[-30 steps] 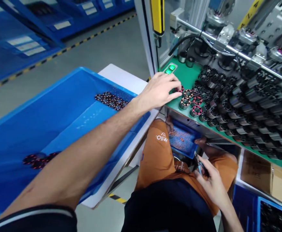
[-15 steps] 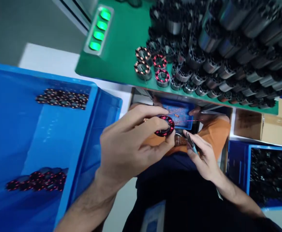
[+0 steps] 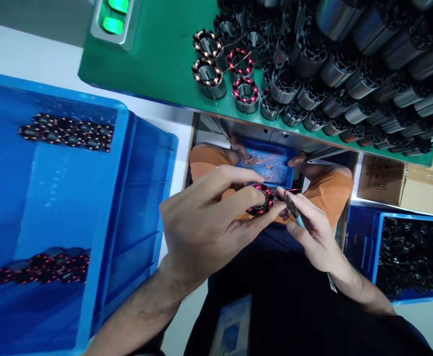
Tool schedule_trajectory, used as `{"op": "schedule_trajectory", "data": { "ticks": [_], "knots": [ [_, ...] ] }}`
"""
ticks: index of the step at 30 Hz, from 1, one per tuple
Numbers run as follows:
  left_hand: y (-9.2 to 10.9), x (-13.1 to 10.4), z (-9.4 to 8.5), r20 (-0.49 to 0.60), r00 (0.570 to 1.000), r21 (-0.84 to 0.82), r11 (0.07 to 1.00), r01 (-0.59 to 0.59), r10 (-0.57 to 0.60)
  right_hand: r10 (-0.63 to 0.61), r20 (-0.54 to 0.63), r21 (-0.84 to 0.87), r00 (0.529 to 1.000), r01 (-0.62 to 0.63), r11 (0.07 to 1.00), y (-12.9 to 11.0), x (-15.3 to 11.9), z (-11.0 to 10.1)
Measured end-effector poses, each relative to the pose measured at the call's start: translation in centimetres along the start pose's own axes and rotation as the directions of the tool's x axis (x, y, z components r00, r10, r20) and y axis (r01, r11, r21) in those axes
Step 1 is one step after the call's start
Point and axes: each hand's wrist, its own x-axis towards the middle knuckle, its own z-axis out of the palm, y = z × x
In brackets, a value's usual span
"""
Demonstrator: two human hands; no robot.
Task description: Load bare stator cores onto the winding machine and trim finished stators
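My left hand [image 3: 212, 225] grips a motor stator [image 3: 270, 195] wound with red wire, thumb and fingers around its rim and a finger at its central opening. My right hand [image 3: 314, 235] is closed around small nippers [image 3: 294, 210] with dark jaws and a light-blue handle. Their tips are close against the stator's right side; whether they touch a wire is hidden. Above, on the green bench mat [image 3: 157, 59], stand copper-wound stators [image 3: 209, 76] and red-wound stators [image 3: 246, 94].
Many dark unwound stator cores [image 3: 344, 69] crowd the bench's right side. A deep blue bin [image 3: 107, 207] at left holds stacked wound stators. Below, a blue tray [image 3: 271, 173] contains wire scraps. At right are a cardboard box [image 3: 424, 183] and a blue crate [image 3: 381, 257] of black parts.
My right hand has brought the nippers up and left against the stator. The stator has shifted slightly right and down in my left hand. The camera view has shifted too.
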Motion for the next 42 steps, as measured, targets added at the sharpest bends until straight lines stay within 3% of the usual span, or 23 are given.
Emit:
{"op": "schedule_trajectory", "data": {
  "ticks": [7, 15, 18, 21, 24, 26, 29, 33, 37, 42],
  "knots": [
    [0.4, -0.3, 0.0, 0.029, 0.997, -0.065, 0.995, 0.073, -0.072, -0.043, -0.042, -0.064, 0.998, 0.041, 0.997, -0.5, 0.3, -0.3],
    [0.2, -0.5, 0.2, 0.003, 0.998, -0.088, 0.994, 0.068, -0.068, -0.064, -0.096, -0.089, 0.993, 0.056, 0.994, -0.1, 1.0, 0.2],
    [-0.6, -0.4, 0.9, -0.023, 0.986, -0.178, 0.971, 0.161, -0.168, -0.02, -0.151, -0.14, 0.988, -0.001, 0.99, 0.8, 1.8, -0.3],
    [-1.4, -0.1, 1.8, 0.053, 0.933, -0.423, 0.838, 0.343, -0.356, -0.027, -0.19, -0.28, 0.981, -0.028, 0.96, 1.4, 2.6, -1.0],
    [-1.7, 0.3, 2.7, 0.203, 0.833, -0.639, 0.574, 0.511, -0.515, -0.095, -0.182, -0.421, 0.979, 0.01, 0.907, 1.3, 3.1, -1.4],
    [-1.6, 0.5, 3.2, 0.303, 0.771, -0.709, 0.408, 0.575, -0.56, -0.169, -0.202, -0.49, 0.965, 0.049, 0.87, 1.1, 3.2, -1.3],
    [-1.2, 0.9, 3.9, 0.392, 0.726, -0.755, 0.253, 0.605, -0.566, -0.27, -0.214, -0.549, 0.939, 0.114, 0.828, 0.9, 3.3, -1.1],
    [-0.7, 1.5, 4.4, 0.43, 0.708, -0.77, 0.181, 0.611, -0.56, -0.334, -0.219, -0.581, 0.917, 0.152, 0.799, 1.0, 3.4, -1.1],
    [-0.3, 1.7, 4.8, 0.431, 0.706, -0.771, 0.176, 0.611, -0.563, -0.333, -0.264, -0.595, 0.905, 0.119, 0.795, 1.2, 3.2, -1.3],
    [0.0, 1.8, 5.3, 0.425, 0.711, -0.79, 0.153, 0.593, -0.561, -0.386, -0.238, -0.575, 0.891, 0.191, 0.796, 1.3, 3.1, -1.5]
  ]
}}
